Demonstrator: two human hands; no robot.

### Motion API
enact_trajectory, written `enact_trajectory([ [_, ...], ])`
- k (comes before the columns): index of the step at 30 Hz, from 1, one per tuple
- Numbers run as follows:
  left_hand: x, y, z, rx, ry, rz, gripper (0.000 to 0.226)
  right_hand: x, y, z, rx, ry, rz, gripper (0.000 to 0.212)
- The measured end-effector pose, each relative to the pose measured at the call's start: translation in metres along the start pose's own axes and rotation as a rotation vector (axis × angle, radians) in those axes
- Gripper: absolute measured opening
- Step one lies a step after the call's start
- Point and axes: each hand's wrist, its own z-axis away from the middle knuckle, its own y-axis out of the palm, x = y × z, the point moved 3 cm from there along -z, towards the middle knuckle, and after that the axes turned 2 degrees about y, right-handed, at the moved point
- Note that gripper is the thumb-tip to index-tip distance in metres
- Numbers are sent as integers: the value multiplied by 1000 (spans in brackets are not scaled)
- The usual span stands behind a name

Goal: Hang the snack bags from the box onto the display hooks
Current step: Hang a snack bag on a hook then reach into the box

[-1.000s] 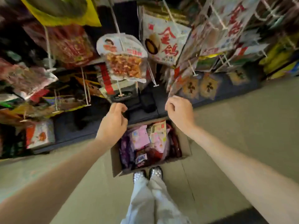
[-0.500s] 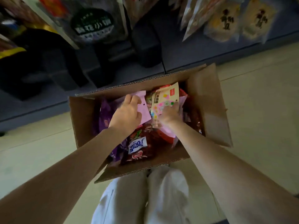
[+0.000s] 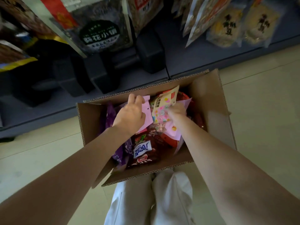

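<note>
An open cardboard box point(image 3: 211, 98) stands on the floor in front of my legs, filled with several snack bags. My left hand point(image 3: 129, 114) is inside it, fingers curled over the top edge of a pink bag point(image 3: 148, 111). My right hand point(image 3: 176, 111) reaches in beside it and grips a yellow candy bag point(image 3: 164, 103) with coloured sweets printed on it. Dark red bags point(image 3: 146, 148) and a purple bag point(image 3: 110, 117) lie lower in the box.
Hanging snack bags fill the top of the view: a dark bag with a round label point(image 3: 100, 34) at left, pale bags with black characters point(image 3: 227, 26) at right. A grey shelf base point(image 3: 194, 62) runs behind the box. Pale tiled floor point(image 3: 259, 111) lies around it.
One second ago both hands were raised near the display hooks. They dropped into the box and the view tilted down. Since half a second ago they have barely moved.
</note>
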Motion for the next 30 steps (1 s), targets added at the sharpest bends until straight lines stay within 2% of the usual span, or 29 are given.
enact_trajectory([
  [2,-5,-18,4,1,39,-98,42,8,-17,21,-83,-87,79,28],
  [3,-10,-31,9,8,53,-119,45,16,-28,35,-63,-114,70,29],
  [6,-41,-80,31,23,157,-160,62,54,-70,90,156,-133,108,30],
  [8,-71,-127,50,28,231,-162,67,93,-109,145,252,-175,223,21],
  [10,-105,-189,73,-2,300,-121,66,143,-153,222,353,-261,343,9],
  [13,-162,-307,123,-114,430,69,65,217,-226,366,489,-382,596,13],
  [15,-189,-396,165,-269,454,181,62,264,-274,455,471,-491,731,19],
  [18,-219,-515,223,-504,489,154,55,306,-334,580,356,-668,834,23],
  [20,-239,-580,258,-584,484,113,42,321,-362,650,264,-774,869,23],
  [23,-266,-644,309,-581,412,0,25,324,-386,728,120,-866,919,20],
  [26,-279,-673,344,-549,368,-142,24,318,-395,771,31,-972,924,28],
  [30,-285,-693,367,-512,327,-141,22,313,-403,794,-58,-1064,898,29],
])
